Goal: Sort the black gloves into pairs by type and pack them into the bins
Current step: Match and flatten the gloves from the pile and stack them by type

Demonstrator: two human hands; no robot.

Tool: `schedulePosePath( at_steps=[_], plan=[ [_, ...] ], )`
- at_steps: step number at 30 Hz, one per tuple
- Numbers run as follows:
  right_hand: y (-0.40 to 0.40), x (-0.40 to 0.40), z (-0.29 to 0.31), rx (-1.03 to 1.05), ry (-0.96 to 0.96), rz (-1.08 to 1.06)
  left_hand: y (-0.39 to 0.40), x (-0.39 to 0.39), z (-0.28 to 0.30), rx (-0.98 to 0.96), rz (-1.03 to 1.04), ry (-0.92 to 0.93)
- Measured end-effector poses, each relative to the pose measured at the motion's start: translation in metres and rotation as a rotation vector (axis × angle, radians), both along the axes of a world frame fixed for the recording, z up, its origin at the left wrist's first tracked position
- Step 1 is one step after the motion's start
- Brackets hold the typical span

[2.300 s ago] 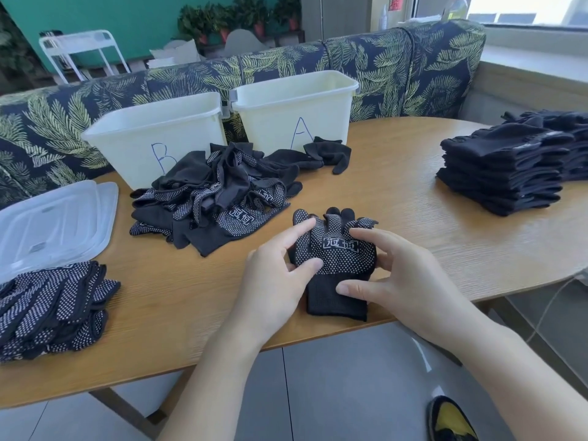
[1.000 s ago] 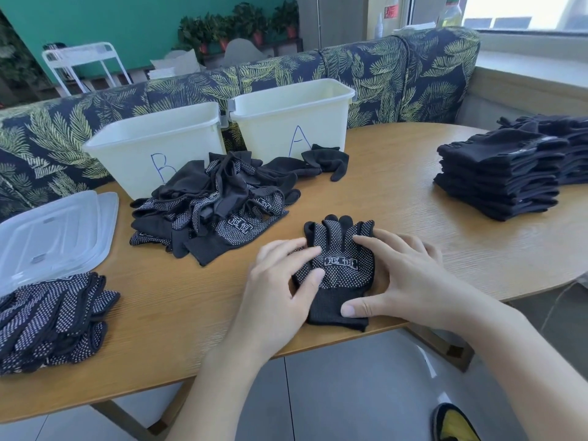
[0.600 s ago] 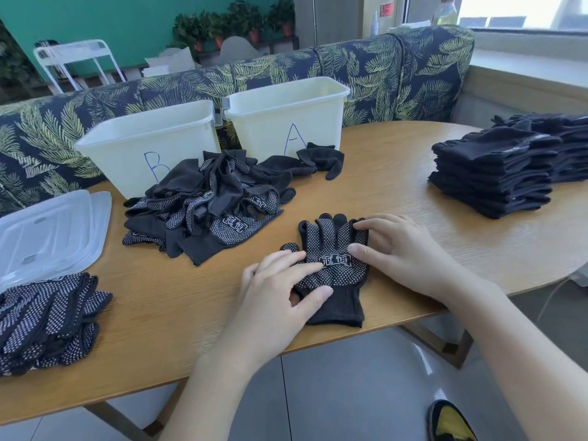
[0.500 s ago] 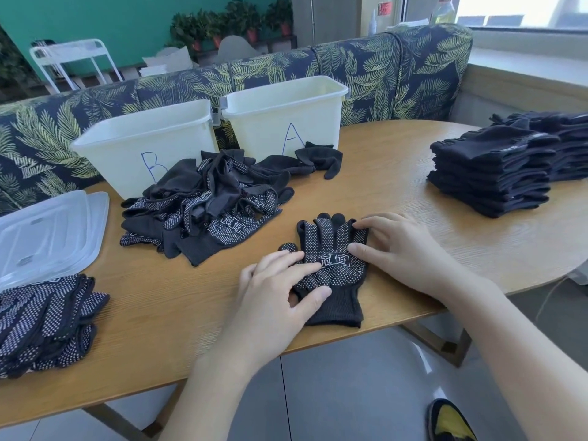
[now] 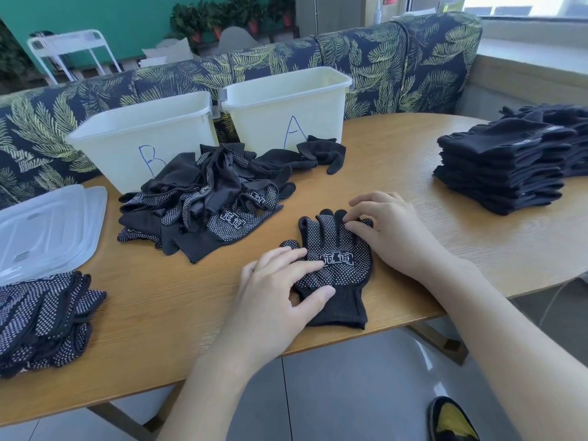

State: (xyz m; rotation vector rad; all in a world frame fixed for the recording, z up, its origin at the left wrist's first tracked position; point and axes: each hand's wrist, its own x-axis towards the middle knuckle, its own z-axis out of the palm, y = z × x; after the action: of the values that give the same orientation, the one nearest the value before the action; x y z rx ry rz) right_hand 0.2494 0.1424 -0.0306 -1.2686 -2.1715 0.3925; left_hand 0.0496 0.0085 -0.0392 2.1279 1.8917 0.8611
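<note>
Flattened dotted glove pair [image 5: 337,265] under relaxed left hand [image 5: 280,291]; right fingertips [image 5: 350,222] pinched its fingers. Next probably needed stacking with dotted pile [image 5: 41,316].

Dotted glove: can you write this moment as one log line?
dotted glove flat on table | left hand pressing palm | right hand at fingertips | bins unpacked

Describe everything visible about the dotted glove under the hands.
The dotted glove is black knit with white grip dots and a boxed white logo on the palm, plus a plain ribbed cuff. It lies flat near the table's front edge, fingers pointing away. The left hand rests on its thumb side; the right hand touches its fingertips. A second glove may lie beneath; unclear.
</note>
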Motion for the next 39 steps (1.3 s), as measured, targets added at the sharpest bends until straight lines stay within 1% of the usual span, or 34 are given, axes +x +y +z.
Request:
schedulePosePath(
  at_steps=[4,6,7,10,11,16,21,25,26,29,32,34,37,39],
  plan=[
    [0.002,-0.002,0.003,0.059,0.181,0.048,0.001,0.000,0.000,0.001,-0.002,0.002],
    [0.002,-0.003,0.005,0.041,0.233,0.047,0.001,0.000,0.000,-0.004,-0.001,0.006],
    [0.003,-0.003,0.006,0.012,0.209,0.042,0.000,0.000,0.001,-0.005,0.000,0.008],
    [0.008,-0.001,0.002,-0.076,0.043,0.020,0.000,0.001,0.001,-0.007,-0.001,0.009],
    [0.009,0.000,0.001,-0.084,0.022,0.023,0.000,0.001,0.001,-0.007,-0.001,0.010],
    [0.007,0.001,0.001,-0.089,-0.035,0.034,0.000,0.000,0.001,-0.007,0.002,0.015],
    [0.000,-0.006,0.010,-0.052,0.064,0.045,0.000,0.001,0.001,-0.017,0.000,0.008],
    [-0.004,-0.020,0.008,-0.082,-0.103,0.043,0.000,0.001,0.003,-0.017,-0.001,0.005],
    [-0.004,-0.023,0.006,-0.092,-0.120,0.035,0.000,0.001,0.002,-0.015,-0.002,0.001],
    [-0.002,-0.025,0.002,-0.063,-0.061,0.023,0.000,0.001,0.002,-0.003,-0.003,-0.010],
    [0.000,-0.024,0.001,0.054,0.043,0.001,0.000,0.001,0.002,-0.006,-0.005,-0.008],
    [0.000,-0.024,0.001,0.120,0.078,-0.030,0.000,0.001,0.002,-0.003,-0.005,-0.003],
    [-0.001,-0.025,0.003,0.113,0.077,-0.055,0.000,0.001,0.002,-0.009,-0.005,-0.003],
    [-0.001,-0.025,0.004,0.057,0.016,-0.055,0.000,0.001,0.002,-0.013,-0.007,-0.001]
  ],
)
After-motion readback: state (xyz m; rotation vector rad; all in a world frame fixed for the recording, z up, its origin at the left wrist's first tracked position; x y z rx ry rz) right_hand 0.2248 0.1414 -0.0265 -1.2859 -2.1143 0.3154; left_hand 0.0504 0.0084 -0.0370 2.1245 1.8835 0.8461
